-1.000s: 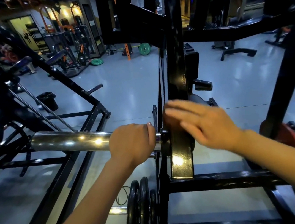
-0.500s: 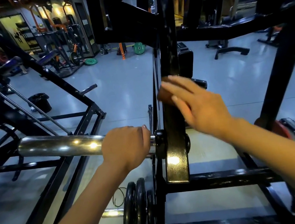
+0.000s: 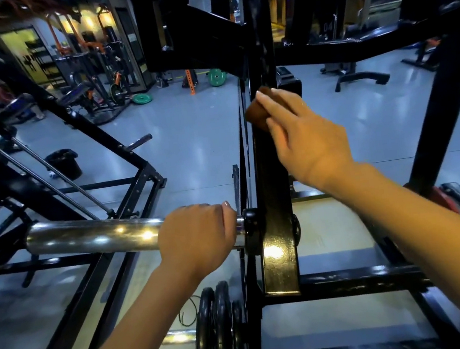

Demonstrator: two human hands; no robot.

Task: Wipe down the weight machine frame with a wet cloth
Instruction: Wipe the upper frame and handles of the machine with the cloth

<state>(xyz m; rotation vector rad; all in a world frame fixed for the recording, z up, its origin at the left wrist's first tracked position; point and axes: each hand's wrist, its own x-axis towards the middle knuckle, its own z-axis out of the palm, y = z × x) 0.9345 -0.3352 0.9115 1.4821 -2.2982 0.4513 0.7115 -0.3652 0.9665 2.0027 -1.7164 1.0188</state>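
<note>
While black weight plates (image 3: 217, 329) hang at six o'clock, the left hand (image 3: 198, 236) is wrapped around the chrome bar (image 3: 91, 236) at about eight o'clock. Just right of it stands the black frame post (image 3: 272, 198). Higher, toward one o'clock, the right hand (image 3: 305, 139) presses a brown cloth (image 3: 256, 111) against that post with straight fingers. Green plates (image 3: 215, 77) lie far off at twelve.
</note>
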